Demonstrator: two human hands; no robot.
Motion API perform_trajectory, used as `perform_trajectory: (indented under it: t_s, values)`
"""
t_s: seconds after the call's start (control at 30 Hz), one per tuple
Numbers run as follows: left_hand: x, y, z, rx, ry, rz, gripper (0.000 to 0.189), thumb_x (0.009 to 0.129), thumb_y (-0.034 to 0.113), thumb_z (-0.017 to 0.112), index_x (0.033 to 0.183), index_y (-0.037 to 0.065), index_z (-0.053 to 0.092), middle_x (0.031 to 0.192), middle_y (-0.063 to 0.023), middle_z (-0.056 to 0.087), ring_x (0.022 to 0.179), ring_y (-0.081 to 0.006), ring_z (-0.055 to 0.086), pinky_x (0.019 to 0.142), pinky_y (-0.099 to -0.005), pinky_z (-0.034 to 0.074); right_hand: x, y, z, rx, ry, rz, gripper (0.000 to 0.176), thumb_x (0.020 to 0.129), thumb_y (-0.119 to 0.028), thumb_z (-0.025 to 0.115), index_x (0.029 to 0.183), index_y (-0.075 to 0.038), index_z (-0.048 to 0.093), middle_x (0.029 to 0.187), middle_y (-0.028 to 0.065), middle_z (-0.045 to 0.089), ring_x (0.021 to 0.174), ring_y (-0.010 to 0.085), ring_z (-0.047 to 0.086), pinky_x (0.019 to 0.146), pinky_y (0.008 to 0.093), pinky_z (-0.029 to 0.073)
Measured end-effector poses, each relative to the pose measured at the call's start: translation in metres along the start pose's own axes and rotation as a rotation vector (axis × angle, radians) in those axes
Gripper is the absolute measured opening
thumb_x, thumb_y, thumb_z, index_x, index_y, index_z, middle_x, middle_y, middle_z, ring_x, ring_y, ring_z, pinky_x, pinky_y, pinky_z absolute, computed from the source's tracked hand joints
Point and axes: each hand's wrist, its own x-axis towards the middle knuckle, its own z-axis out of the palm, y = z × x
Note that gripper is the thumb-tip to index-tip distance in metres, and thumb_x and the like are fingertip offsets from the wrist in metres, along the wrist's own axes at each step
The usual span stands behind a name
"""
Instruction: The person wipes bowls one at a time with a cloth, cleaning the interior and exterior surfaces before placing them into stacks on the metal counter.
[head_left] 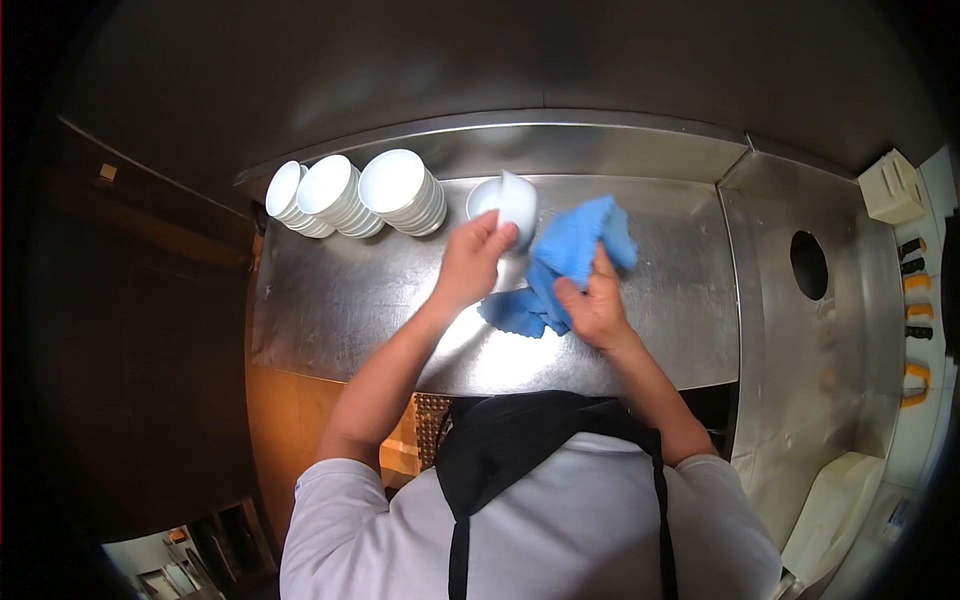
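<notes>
My left hand (474, 258) grips a small white bowl (519, 203) by its edge, tilted on its side over the steel counter (340, 290). Just behind it another white bowl (482, 197) shows in part. A crumpled blue cloth (572, 245) hangs from my right hand (597, 300), its fingers pinched round it, and a fold reaches down near the counter. The cloth is close to the bowl, on its right side.
Three stacks of white bowls, a left one (284, 190), a middle one (325, 185) and a right one (393, 182), line the back left. At the right are a round hole (809, 265), a white holder (891, 187), knives with yellow and black handles (917, 310) and a pale bin (832, 515).
</notes>
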Motion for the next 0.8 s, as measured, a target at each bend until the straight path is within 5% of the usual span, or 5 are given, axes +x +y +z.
perform_trajectory:
  t_s: [0.1,0.2,0.43,0.63,0.8]
  values:
    - [-0.048,0.019,0.034,-0.238,-0.063,-0.038,0.019,0.1,0.012,0.055,0.112,-0.001,0.062,0.093,0.001,0.065,0.081,-0.0059,0.054,0.073,-0.0239,0.045,0.032,-0.003,0.024,-0.3,0.051,-0.204,0.033,0.092,-0.018,0.06,0.112,0.009,0.063,0.132,0.0315,0.05,0.126,0.0419,0.048,0.111,0.0443,0.031]
    - [-0.068,0.033,0.028,-0.373,0.027,0.03,0.022,0.101,0.011,0.054,0.117,-0.003,0.06,0.099,-0.0027,0.066,0.088,-0.0069,0.058,0.078,-0.0225,0.047,0.041,-0.009,0.028,0.614,0.137,0.473,0.04,0.096,-0.021,0.055,0.116,0.013,0.058,0.135,0.035,0.048,0.131,0.0452,0.043,0.112,0.0468,0.029]
    - [-0.088,0.009,0.019,-0.193,0.293,0.125,0.02,0.096,0.006,0.052,0.111,-0.004,0.062,0.093,-0.0034,0.067,0.083,-0.0103,0.06,0.073,-0.0274,0.049,0.017,-0.05,0.078,-0.29,-0.135,-0.363,0.036,0.098,-0.019,0.049,0.119,0.009,0.059,0.129,0.0251,0.056,0.121,0.0444,0.051,0.107,0.0464,0.034]
    - [-0.115,0.029,0.011,-0.405,0.122,-0.03,0.022,0.098,0.009,0.057,0.113,-0.006,0.063,0.103,-0.0055,0.069,0.094,-0.0123,0.062,0.084,-0.027,0.049,0.062,-0.036,0.057,0.29,-0.403,0.303,0.034,0.1,-0.025,0.053,0.11,0.005,0.064,0.104,0.0095,0.069,0.095,0.014,0.064,0.084,0.029,0.05]
    - [-0.115,0.006,-0.008,-1.046,0.113,0.098,0.05,0.101,0.022,0.055,0.141,-0.003,0.04,0.136,-0.016,0.054,0.121,-0.025,0.055,0.103,-0.0402,0.045,0.051,-0.031,0.059,0.856,-0.144,0.714,0.036,0.103,-0.029,0.049,0.112,0.002,0.064,0.101,0.0053,0.068,0.09,0.0102,0.061,0.078,0.0278,0.05]
